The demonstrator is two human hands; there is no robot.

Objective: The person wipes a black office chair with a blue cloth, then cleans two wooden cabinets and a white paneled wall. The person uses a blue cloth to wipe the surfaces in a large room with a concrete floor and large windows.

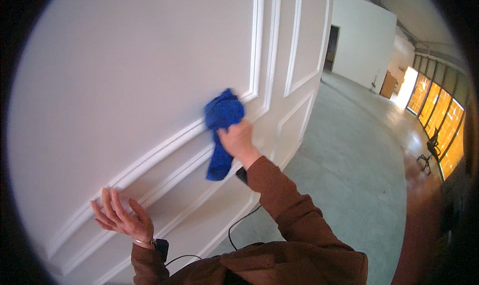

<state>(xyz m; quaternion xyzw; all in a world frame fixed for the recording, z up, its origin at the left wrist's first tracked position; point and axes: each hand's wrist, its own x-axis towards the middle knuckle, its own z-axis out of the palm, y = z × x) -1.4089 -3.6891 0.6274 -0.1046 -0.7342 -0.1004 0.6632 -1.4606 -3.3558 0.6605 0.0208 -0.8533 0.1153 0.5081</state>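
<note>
A blue cloth [224,111] is bunched in my right hand [238,141], whose fingers are closed round it. The cloth presses against the white panelled wall [139,80], near the corner where the raised moulding [159,155] turns upward. One end of it hangs down below my hand. Lower and to the left, my left hand [124,217] has its fingers stretched out and spread, the tips at the moulding. It holds nothing. A bracelet [143,242] and a small black device [161,249] are at my left wrist; another dark device [242,175] shows beside the right wrist.
Black cables [234,230] run from near both wrists toward my body. The grey-green floor [349,150] stretches away to the right. Further off are a white partition [366,40], a brown box [388,85], a black wheeled chair [430,150] and tall yellow-lit windows [439,108].
</note>
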